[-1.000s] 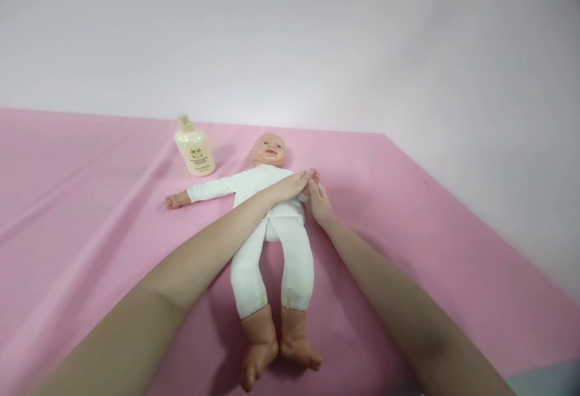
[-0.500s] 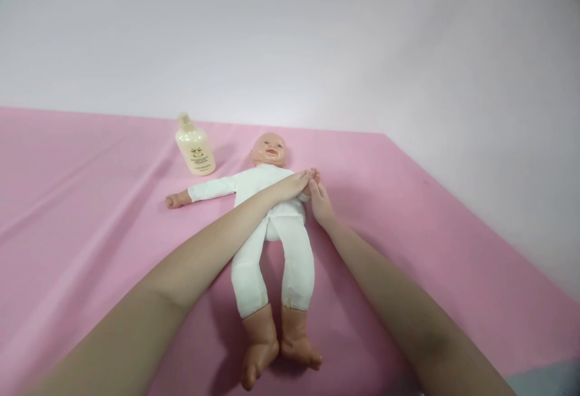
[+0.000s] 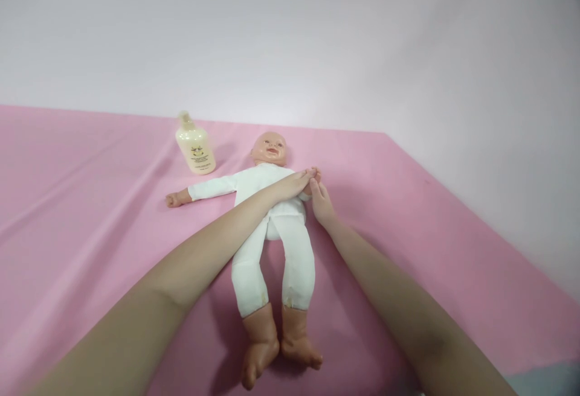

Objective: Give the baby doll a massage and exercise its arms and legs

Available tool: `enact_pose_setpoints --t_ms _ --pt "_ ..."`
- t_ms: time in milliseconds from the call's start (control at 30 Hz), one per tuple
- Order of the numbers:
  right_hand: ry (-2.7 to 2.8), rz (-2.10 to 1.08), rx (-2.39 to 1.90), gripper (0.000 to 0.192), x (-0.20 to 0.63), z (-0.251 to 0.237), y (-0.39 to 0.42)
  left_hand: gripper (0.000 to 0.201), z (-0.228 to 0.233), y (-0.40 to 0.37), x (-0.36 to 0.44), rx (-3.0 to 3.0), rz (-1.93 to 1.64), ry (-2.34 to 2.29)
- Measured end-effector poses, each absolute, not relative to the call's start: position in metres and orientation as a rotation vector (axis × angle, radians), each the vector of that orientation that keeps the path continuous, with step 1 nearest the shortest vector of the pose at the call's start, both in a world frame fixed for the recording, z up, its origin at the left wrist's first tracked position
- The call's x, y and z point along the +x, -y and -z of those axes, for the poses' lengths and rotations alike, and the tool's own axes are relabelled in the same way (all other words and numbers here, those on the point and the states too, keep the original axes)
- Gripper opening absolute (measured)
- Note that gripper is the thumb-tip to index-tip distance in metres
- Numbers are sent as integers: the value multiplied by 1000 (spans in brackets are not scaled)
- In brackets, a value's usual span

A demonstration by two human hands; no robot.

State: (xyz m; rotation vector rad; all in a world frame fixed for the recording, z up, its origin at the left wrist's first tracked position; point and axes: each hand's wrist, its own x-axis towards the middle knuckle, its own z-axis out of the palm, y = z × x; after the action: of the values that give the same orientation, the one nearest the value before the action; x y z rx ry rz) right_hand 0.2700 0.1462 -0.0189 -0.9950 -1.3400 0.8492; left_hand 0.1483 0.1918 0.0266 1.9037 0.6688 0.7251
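Pink cloth (image 3: 104, 160) bears a doll (image 3: 276, 227), its hand (image 3: 318, 173) clasped between left fingers (image 3: 304, 176) and right fingers (image 3: 315, 188).

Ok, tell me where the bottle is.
In the head view, the bottle stands on the pink cloth, left of the doll's head, beyond its outstretched arm.

Single view: head cam above the near side of the surface (image 3: 453, 263), facing forward and down. Mid-close: forearms (image 3: 217, 233) enter near left and right, doll (image 3: 272, 227) framed head to feet.
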Motion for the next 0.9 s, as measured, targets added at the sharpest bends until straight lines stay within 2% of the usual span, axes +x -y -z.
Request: enact_pose_setpoints --t_ms 267,500,900 --pt "1350 -841 -1014 67 270 20 -147 58 -29 -189 147 1899 -714 -669" --pt "1347 -846 -991 62 271 20 -147 54 -24 -194 149 1898 -728 -660" --pt "1358 -843 -1006 65 271 18 -145 58 -29 -189 148 1914 -721 -642"
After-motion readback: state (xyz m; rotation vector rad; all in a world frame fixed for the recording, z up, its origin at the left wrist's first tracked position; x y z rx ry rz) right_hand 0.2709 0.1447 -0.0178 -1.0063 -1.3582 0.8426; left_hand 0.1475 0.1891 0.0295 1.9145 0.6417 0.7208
